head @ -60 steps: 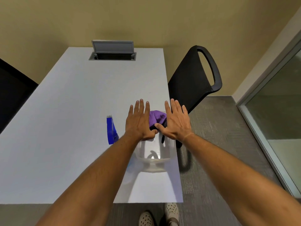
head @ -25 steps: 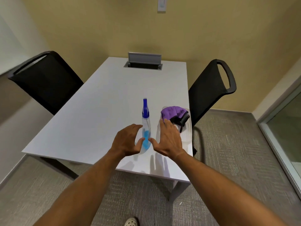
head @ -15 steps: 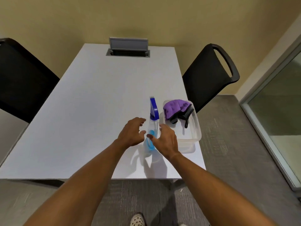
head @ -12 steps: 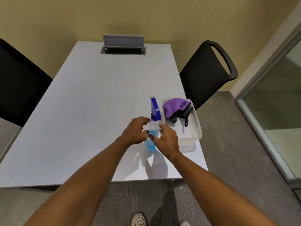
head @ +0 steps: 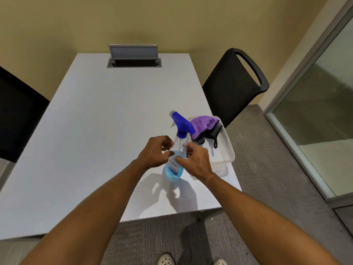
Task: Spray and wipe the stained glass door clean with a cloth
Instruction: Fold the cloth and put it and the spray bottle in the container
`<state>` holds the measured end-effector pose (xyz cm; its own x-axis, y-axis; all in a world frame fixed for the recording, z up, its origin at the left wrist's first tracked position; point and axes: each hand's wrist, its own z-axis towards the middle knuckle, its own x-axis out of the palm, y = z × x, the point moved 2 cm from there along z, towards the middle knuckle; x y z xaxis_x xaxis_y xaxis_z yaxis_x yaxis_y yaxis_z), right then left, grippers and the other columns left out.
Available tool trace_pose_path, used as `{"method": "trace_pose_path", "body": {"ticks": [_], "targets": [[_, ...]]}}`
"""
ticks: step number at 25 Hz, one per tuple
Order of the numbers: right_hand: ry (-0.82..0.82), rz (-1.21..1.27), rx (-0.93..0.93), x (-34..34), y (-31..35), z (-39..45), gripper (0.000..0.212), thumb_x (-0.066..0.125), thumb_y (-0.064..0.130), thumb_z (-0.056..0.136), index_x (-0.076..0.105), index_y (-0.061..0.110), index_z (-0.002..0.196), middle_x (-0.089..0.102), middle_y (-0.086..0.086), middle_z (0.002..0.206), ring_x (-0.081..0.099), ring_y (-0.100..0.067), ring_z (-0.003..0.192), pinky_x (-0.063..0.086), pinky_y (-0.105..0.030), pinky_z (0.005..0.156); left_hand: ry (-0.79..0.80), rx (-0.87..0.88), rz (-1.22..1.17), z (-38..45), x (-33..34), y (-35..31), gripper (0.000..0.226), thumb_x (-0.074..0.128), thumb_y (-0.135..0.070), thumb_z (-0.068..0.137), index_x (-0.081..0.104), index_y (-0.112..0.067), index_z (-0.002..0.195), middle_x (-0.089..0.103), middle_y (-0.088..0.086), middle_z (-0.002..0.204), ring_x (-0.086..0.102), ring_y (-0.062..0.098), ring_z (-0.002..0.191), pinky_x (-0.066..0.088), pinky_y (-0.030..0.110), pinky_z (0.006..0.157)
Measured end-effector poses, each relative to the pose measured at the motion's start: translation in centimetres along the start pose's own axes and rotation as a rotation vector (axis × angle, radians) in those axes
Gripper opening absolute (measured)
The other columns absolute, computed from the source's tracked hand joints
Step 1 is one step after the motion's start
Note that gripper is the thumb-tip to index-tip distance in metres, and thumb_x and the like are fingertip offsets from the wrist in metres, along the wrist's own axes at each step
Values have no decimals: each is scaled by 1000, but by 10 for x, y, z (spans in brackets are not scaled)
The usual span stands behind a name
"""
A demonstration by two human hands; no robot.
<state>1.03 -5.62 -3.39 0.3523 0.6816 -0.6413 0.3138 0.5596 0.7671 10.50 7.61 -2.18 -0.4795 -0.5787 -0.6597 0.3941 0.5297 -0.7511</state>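
At the far left edge, a black chair [head: 17,121] sits beside a long white worktop [head: 95,131] that runs away from the viewer toward a yellow wall. At the worktop's far end, a grey hatch [head: 133,52] stands flipped up over a dark rectangular opening.

Near the worktop's front right corner, two bare forearms reach in from below. The left hand [head: 155,153] has its fingers curled, and its fingertips touch the left side of a clear spray bottle [head: 176,159]; its grip is a light pinch on the bottle's upper body. The bottle holds blue liquid and has a blue trigger head, which tilts up and to the left. Whether its base rests on the worktop cannot be told. The right hand [head: 198,161] pinches the bottle from the right, with its thumb and fingers curled round it.

Just right of the bottle, a clear plastic tub [head: 227,150] stands at the worktop's right edge. A purple cloth [head: 200,125] lies bunched in the tub, draped over something black.

Behind the tub stands a second black chair [head: 235,87] with a looped handle at its top. At the far right is the glass door [head: 324,115] in a pale frame, above grey carpet [head: 267,188]. Two light shoe tips show at the bottom edge.
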Motion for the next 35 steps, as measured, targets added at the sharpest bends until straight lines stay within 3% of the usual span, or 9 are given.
{"method": "trace_pose_path", "body": {"ticks": [7, 15, 21, 24, 27, 33, 35], "targets": [[88, 97, -87, -49, 32, 21, 41, 80, 22, 77, 67, 7, 113, 68, -6, 107, 65, -18, 93, 54, -16, 72, -45, 98, 5, 4, -33, -38, 35, 81, -21, 76, 61, -15, 104, 63, -5, 99, 64, 16, 91, 55, 26, 82], [176, 206, -167, -130, 40, 47, 35, 82, 12, 75, 64, 16, 104, 67, -1, 109, 68, -14, 97, 59, -25, 80, -141, 167, -5, 28, -33, -102, 35, 83, -25, 74, 58, -21, 98, 64, -6, 96, 65, 14, 87, 53, 19, 75], [292, 202, -173, -171, 5, 75, 36, 82, 9, 74, 64, 14, 104, 67, 0, 108, 67, -13, 97, 59, -29, 83, -150, 43, -26, 53, 9, -131, 43, 82, -24, 75, 66, -13, 114, 70, 4, 110, 66, 16, 92, 53, 24, 79], [353, 159, -203, -176, -21, 93, 35, 83, 11, 73, 66, 13, 104, 68, -2, 106, 67, -14, 95, 60, -28, 80, -166, -25, -30, 61, 35, -136, 41, 83, -22, 74, 68, -12, 110, 71, 5, 107, 66, 17, 91, 55, 27, 81], [414, 128, -231, -170, -48, 107, 38, 83, 13, 72, 66, 12, 106, 68, 1, 103, 67, -12, 93, 59, -21, 74, -183, -112, -58, 63, 62, -131, 41, 85, -21, 72, 68, -11, 108, 69, 3, 103, 67, 18, 90, 56, 28, 82], [490, 119, -275, -146, -94, 108, 40, 85, 16, 70, 64, 21, 103, 64, 14, 94, 66, -4, 87, 52, -7, 62, -207, -291, -86, 55, 105, -112, 37, 84, -12, 72, 68, -11, 106, 67, -3, 95, 67, 13, 89, 48, 11, 68], [502, 128, -261, -140, -103, 108, 41, 85, 15, 70, 63, 23, 103, 64, 15, 95, 65, -4, 87, 51, -6, 62, -201, -332, -89, 54, 112, -108, 36, 84, -12, 73, 68, -12, 105, 67, -4, 97, 66, 13, 90, 51, 16, 73]]}}
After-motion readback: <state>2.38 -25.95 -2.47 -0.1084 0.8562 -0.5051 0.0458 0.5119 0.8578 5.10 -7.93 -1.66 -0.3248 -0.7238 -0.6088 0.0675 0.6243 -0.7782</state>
